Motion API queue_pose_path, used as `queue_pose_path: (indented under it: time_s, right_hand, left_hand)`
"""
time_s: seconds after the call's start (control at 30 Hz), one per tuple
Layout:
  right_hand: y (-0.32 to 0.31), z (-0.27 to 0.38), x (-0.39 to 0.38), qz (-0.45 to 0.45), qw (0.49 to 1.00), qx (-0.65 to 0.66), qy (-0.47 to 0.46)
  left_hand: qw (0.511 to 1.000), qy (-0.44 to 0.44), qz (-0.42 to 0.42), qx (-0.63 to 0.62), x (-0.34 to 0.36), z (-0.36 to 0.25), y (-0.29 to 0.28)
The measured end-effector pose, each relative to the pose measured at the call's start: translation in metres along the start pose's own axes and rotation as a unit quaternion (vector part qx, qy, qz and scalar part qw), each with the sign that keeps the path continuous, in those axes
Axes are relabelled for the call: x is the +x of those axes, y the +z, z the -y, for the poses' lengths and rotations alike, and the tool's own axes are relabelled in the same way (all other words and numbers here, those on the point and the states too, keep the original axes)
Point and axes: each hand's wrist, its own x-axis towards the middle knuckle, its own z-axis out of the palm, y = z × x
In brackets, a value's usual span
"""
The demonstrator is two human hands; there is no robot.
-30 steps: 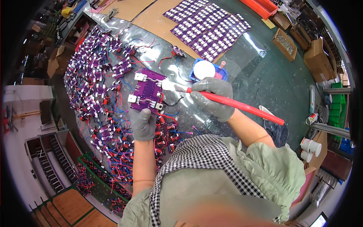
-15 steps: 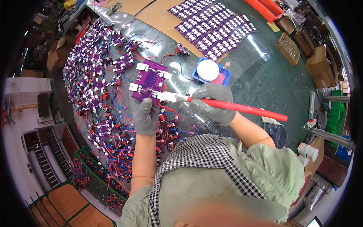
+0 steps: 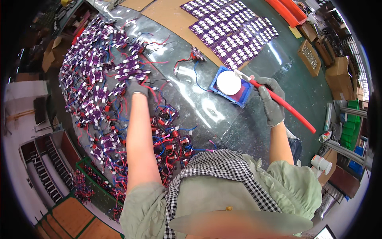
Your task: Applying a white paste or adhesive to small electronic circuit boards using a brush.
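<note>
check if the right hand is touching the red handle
Touching: the head view shows the gloved right hand gripping the red handle, which passes through its grasp.

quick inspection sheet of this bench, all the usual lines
surface: glossy dark green table, light specks and glare
work items: red-handled tool, its white tip near the edge of a white round container in a blue tray
clutter: purple boards heaped at left, one lone board apart
grips: right grip closed around the tool; left grip at the heap, contents hidden
cables: red and blue wires among the boards
surroundings: cardboard box, orange-red tray, green crate
</note>
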Motion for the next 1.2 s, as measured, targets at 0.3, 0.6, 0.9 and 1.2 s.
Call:
queue_pose_path:
  time_s: [0.3, 0.6, 0.9, 1.2]
  right_hand:
    - [0.045, -0.087, 0.054, 0.175, 0.784, -0.546, -0.236]
    - [0.017, -0.087, 0.033, 0.135, 0.797, -0.534, -0.248]
    - [-0.013, -0.015, -0.006, 0.028, 0.887, -0.341, -0.310]
    - [0.004, 0.036, -0.026, 0.185, 0.976, 0.018, -0.113]
  left_hand:
    - [0.855, 0.245, -0.038, 0.455, -0.047, -0.035, 0.012]
    - [0.205, 0.258, 0.209, 0.921, -0.278, 0.056, 0.028]
    - [0.326, 0.205, 0.109, 0.917, -0.245, 0.069, 0.022]
    - [0.880, -0.083, 0.408, 0.229, -0.351, -0.021, 0.024]
